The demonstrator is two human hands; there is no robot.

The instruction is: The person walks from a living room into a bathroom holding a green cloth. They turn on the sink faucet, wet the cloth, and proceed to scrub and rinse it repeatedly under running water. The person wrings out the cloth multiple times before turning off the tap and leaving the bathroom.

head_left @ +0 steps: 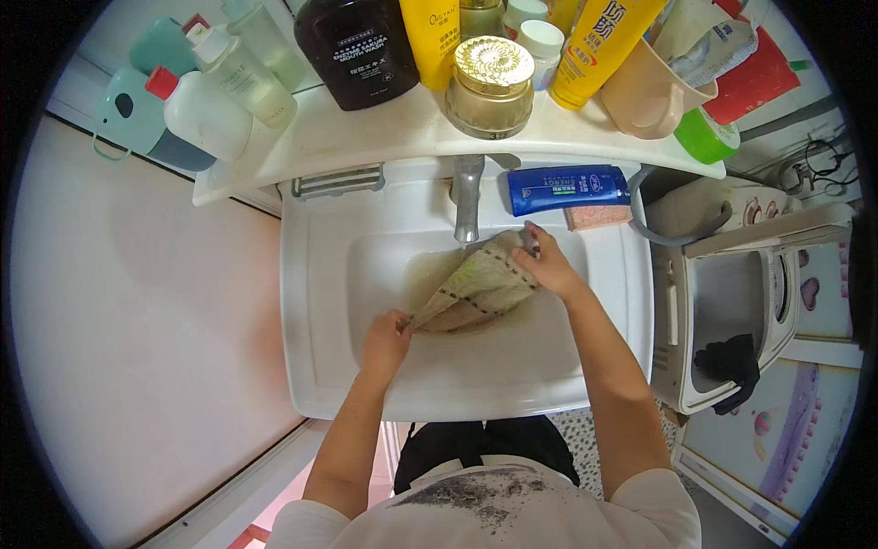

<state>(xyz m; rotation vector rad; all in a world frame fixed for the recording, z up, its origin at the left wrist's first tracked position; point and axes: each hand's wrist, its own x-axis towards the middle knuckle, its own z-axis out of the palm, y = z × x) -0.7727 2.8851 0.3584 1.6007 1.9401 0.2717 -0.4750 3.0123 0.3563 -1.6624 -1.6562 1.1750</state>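
A wet, pale green-brown cloth [480, 285] with dark dashed stripes is stretched between my hands inside the white sink [315, 302]. My left hand [388, 340] pinches its lower left corner. Higher up on the right, my right hand [547, 261] grips the other end with thumb and fingers. Murky water lies in the basin under the cloth. Just above the cloth's upper part is the metal faucet [467, 197]; whether water runs from it I cannot tell.
On the sink's back ledge lie a blue tube [567, 189] and a pink sponge-like block [599, 217]. A white shelf [366, 137] behind holds bottles, a gold-lidded jar [491, 87] and a beige cup [645, 96]. Right of the sink stands a washing machine [722, 293] with a dark cloth [729, 366] over its opening.
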